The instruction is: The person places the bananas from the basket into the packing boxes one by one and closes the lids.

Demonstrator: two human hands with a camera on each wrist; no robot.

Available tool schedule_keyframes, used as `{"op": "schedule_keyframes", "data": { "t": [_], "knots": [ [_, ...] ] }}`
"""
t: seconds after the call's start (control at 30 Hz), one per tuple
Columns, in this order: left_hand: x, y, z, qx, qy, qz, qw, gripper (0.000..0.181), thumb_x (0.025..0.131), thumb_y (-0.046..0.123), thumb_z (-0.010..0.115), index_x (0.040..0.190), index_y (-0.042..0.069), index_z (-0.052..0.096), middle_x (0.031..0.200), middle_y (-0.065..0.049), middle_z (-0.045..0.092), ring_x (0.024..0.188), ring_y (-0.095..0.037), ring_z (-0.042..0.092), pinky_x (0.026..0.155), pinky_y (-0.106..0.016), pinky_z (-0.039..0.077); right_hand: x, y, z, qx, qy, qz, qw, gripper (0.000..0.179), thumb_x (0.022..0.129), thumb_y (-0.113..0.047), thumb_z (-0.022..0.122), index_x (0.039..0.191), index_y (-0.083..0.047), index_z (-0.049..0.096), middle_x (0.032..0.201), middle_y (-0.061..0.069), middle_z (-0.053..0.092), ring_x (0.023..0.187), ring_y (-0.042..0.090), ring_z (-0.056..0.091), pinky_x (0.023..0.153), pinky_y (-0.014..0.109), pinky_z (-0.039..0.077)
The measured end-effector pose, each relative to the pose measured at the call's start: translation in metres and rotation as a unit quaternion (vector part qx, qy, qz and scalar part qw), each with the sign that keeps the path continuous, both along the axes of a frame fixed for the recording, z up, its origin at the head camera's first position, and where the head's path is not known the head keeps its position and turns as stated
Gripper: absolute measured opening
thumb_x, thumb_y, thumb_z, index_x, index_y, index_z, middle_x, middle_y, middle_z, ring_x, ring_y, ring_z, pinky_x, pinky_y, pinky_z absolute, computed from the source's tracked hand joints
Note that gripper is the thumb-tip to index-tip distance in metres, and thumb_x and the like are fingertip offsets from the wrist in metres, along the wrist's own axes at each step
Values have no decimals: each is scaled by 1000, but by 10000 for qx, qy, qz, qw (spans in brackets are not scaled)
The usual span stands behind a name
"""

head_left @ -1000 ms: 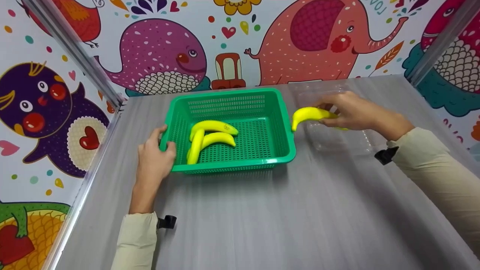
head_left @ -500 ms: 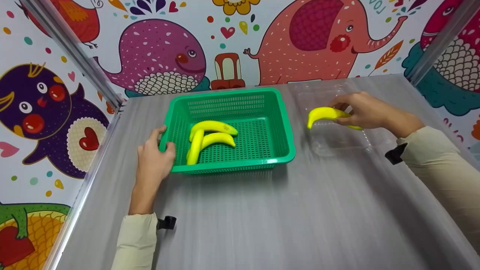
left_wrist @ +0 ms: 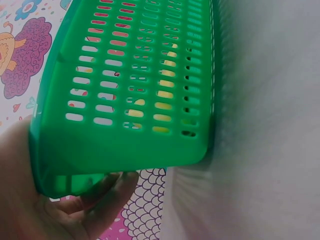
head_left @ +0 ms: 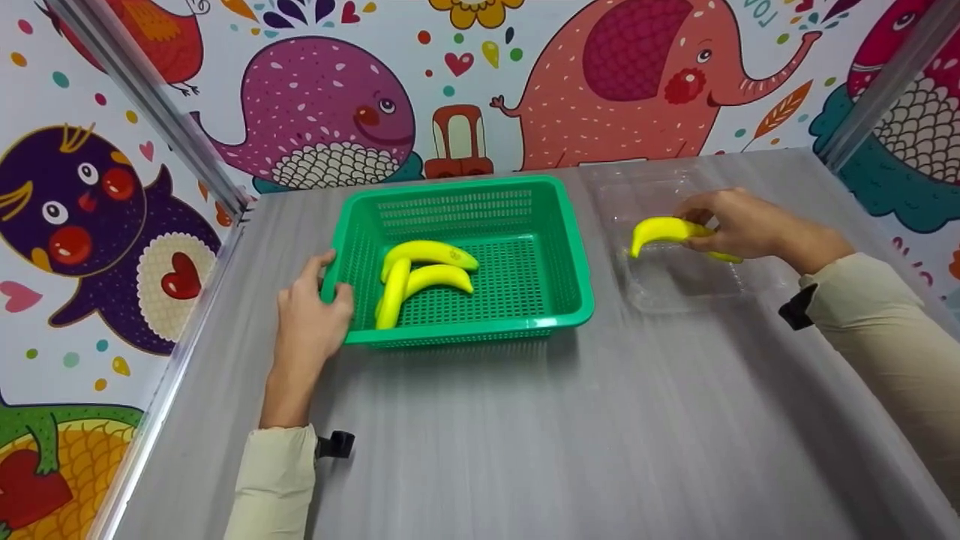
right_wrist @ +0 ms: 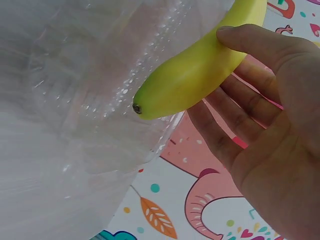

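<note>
My left hand (head_left: 309, 319) grips the left rim of a green plastic basket (head_left: 541, 322); the left wrist view shows its fingers (left_wrist: 107, 197) curled under the edge. Several yellow bananas (head_left: 435, 253) lie in the basket's left half, one across the others. In my right hand (head_left: 739, 225) a banana (head_left: 660, 229) is pinched between thumb and fingers, held above a clear plastic container (head_left: 656, 301). From the right wrist view, the thumb presses on one side of the banana (right_wrist: 187, 80) and the fingers support the other.
A grey tabletop (head_left: 480, 435) carries the basket and the container, which stand side by side near the back wall. Printed cartoon panels (head_left: 622, 82) rise behind and at the sides, with metal posts (head_left: 142, 105) at the corners.
My right hand has moved to the right with the banana, from beside the basket's right rim to over the clear container. The left hand and basket have stayed put.
</note>
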State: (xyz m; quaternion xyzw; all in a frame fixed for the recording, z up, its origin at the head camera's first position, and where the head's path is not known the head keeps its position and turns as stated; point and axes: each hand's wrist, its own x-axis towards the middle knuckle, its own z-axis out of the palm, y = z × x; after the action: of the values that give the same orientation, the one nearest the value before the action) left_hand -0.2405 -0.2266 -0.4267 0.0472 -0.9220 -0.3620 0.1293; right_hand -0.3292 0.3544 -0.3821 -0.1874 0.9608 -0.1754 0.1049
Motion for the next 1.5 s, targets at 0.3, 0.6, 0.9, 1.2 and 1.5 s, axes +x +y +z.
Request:
{"op": "schedule_keyframes", "data": {
  "t": [0.3, 0.6, 0.9, 1.2, 1.5],
  "knots": [
    [0, -1, -1, -22, 8, 3, 10000, 53, 106, 20, 58, 158, 13, 55, 117, -22, 77, 87, -33, 72, 76, -40, 55, -6, 5, -12, 84, -37, 146, 9999, 43, 94, -9, 82, 136, -2, 73, 125, 18, 78, 108, 32, 73, 107, 63, 57],
    [-2, 0, -3, -9, 171, -27, 9999, 52, 105, 18, 59, 156, 12, 57, 110, -19, 78, 61, -25, 63, 62, -35, 51, -6, 4, -21, 260, 72, 232, 9994, 45, 91, -8, 85, 134, -2, 74, 123, 17, 78, 108, 33, 74, 103, 61, 59],
    [-1, -1, -2, 13, 85, 6, 10000, 52, 105, 19, 59, 157, 13, 56, 112, -19, 78, 71, -28, 66, 65, -35, 51, -8, 0, -27, 460, -70, 45, 9989, 47, 93, -11, 85, 137, -2, 72, 127, 18, 76, 110, 33, 72, 105, 62, 58],
    [-1, 0, -2, -35, -49, 63, 10000, 54, 106, 22, 58, 159, 14, 54, 114, -18, 77, 79, -31, 71, 72, -39, 56, -9, 1, -30, 470, -132, 51, 9988, 46, 93, -14, 85, 136, -4, 73, 126, 19, 77, 112, 35, 73, 105, 63, 57],
    [-1, 0, -2, -37, 14, 34, 10000, 53, 106, 19, 59, 158, 13, 55, 114, -19, 78, 71, -30, 68, 70, -39, 54, -10, 2, -29, 494, -219, -29, 9985, 45, 93, -18, 86, 134, -5, 75, 124, 18, 77, 112, 34, 71, 104, 65, 57]
  ]
}}
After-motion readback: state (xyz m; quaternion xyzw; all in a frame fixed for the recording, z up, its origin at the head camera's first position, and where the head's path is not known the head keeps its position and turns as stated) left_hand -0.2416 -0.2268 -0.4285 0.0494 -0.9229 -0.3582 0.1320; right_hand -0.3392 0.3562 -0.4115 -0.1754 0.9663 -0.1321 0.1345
